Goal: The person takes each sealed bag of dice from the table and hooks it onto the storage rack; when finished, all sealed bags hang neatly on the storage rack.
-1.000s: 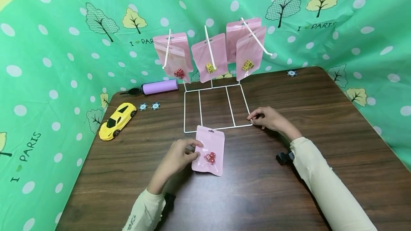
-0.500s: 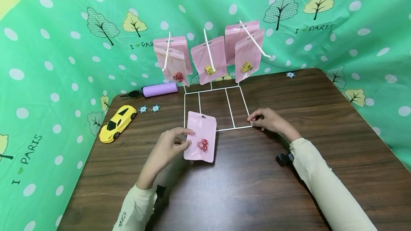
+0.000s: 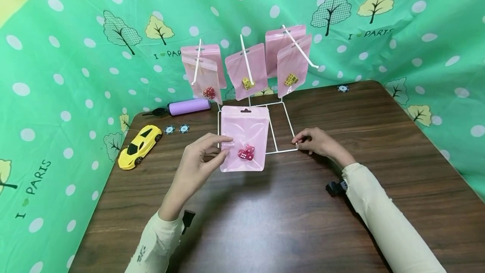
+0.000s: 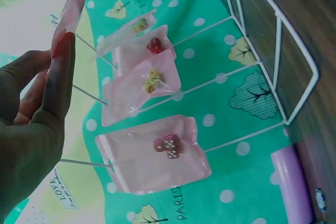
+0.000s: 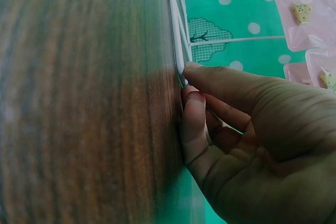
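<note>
My left hand [image 3: 195,161] pinches the left edge of a pink zip pouch [image 3: 244,127] with several red dice in its clear front. The pouch is upright above the table, before the white wire display rack [image 3: 289,124], hiding part of its base. In the left wrist view, that pouch [image 4: 75,1] shows edge-on at the fingertips. Thumb and fingers of my right hand [image 3: 320,142] pinch the rack's front right corner, as the right wrist view confirms. From the rack's prongs hang more pouches: two on the left [image 3: 202,70], one in the middle [image 3: 248,62], two on the right [image 3: 293,60].
Left of the rack, a purple hand pump [image 3: 189,107] lies at the table's back edge. Nearer are a yellow toy car [image 3: 139,146] and two round chips [image 3: 169,129]. Another chip [image 3: 342,88] lies at the back right. A green cloth [image 3: 379,62] encloses the wooden table [image 3: 341,231].
The left hand has raised the red-dice pouch from low over the table, turning it upright to face the camera in front of the rack. My right hand keeps its place on the corner.
</note>
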Demonstrator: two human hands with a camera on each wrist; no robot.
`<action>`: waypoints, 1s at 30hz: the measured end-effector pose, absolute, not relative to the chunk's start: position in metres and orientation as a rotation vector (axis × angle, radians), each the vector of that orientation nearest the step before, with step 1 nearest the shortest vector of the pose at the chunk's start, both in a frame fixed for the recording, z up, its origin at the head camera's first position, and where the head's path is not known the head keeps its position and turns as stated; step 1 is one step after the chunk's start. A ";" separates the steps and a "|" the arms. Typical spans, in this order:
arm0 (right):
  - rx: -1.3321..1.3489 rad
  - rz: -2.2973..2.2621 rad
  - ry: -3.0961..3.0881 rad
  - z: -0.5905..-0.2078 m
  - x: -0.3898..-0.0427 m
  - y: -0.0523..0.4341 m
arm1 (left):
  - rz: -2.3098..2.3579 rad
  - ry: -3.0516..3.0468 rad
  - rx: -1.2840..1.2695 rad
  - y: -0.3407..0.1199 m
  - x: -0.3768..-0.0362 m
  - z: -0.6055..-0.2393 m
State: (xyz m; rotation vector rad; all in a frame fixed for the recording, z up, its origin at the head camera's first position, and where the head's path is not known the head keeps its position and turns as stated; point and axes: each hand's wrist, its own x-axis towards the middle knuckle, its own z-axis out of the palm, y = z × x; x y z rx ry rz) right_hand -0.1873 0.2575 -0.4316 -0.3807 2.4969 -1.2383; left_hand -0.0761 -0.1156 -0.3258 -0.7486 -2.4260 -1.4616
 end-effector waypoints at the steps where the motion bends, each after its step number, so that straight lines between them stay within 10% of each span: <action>1: -0.376 -1.239 2.496 -0.432 -0.187 0.258 | -1.470 -2.407 -0.759 -0.114 -0.076 -0.325; 30: -0.384 -1.252 2.491 -0.432 -0.186 0.259 | -1.513 -2.200 -0.738 -0.085 -0.109 -0.312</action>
